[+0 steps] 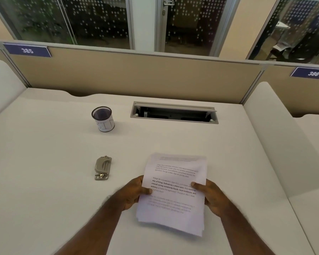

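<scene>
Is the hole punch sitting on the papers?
No, the hole punch lies on the desk left of the papers, apart from them.

Soft even light, edge distortion.

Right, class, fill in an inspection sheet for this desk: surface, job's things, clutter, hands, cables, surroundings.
Surface: white desk, matt.
Job's things: stack of printed sheets, held at both side edges.
Clutter: metal punch left of the sheets; labelled mesh cup farther back.
Hands: left hand and right hand each grip one edge, thumbs on top.
Cables: nothing seen; desk hatch open.
Surroundings: beige partition, plate 385, plate 386, glass behind.
</scene>
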Demonstrator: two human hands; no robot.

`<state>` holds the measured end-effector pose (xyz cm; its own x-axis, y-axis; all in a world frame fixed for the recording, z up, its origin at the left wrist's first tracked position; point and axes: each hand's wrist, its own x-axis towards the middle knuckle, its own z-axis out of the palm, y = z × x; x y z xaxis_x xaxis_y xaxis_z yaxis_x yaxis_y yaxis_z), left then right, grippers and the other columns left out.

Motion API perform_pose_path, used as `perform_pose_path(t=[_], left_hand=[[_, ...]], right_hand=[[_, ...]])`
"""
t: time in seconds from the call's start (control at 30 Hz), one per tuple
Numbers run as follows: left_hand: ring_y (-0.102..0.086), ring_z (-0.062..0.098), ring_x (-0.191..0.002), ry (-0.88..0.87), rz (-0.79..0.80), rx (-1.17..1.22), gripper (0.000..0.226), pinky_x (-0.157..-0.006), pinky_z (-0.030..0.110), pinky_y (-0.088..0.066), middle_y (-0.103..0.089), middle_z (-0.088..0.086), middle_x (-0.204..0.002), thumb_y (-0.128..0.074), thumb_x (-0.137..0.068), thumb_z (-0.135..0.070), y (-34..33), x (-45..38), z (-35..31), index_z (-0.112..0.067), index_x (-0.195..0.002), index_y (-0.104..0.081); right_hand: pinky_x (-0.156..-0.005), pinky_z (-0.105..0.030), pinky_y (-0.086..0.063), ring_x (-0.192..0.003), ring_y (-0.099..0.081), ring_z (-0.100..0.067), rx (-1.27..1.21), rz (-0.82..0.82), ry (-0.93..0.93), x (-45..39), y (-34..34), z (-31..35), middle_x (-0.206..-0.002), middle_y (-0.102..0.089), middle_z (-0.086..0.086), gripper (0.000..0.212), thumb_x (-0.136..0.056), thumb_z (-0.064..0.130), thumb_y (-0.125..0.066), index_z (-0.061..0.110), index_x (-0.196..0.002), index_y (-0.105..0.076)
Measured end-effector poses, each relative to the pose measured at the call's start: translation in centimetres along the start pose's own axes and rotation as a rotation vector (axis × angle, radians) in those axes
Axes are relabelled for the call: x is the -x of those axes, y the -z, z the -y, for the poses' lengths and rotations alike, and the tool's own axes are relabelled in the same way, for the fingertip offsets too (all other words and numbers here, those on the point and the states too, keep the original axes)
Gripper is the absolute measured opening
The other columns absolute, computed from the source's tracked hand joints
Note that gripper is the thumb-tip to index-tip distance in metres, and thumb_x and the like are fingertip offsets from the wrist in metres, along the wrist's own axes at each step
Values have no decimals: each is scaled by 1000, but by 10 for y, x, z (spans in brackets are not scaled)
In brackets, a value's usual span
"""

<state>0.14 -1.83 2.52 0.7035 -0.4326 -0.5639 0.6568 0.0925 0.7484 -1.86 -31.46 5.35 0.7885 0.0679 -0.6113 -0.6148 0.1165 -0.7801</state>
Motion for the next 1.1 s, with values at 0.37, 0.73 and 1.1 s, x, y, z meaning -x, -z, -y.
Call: perform_pose_path(t=[0.37, 0.73, 1.1], left_hand=[[-71, 33, -102, -323, -112, 4, 39, -81, 44, -60, -74, 14, -114, -76, -74, -12, -14, 9, -89, -10, -113, -70], [-70, 33, -103, -588, -136, -104, 43, -84, 48, -60, -72, 10, -114, -81, -73, -21, -48, 15, -112, -22, -115, -69], [-72, 26, -99, -536, -210, -197, 35, -83, 37, -60, -77, 2, -108, -80, -75, -25, -46, 12, -91, -22, -110, -73]], right_hand=[[-75, -28, -61, -94, -75, -22, 262, 20, 366, 14, -13, 64, -105, -78, -4, 18, -87, 10, -70, 19, -101, -74], [-79, -40, -61, -91, -75, -24, 110, -70, 477, 18, -36, 73, -100, -79, -2, 27, -72, 26, -84, 25, -98, -76], [-76, -28, -61, -92, -73, -20, 129, -81, 502, 11, -28, 53, -100, -79, 3, 29, -69, 33, -84, 32, -97, -76]])
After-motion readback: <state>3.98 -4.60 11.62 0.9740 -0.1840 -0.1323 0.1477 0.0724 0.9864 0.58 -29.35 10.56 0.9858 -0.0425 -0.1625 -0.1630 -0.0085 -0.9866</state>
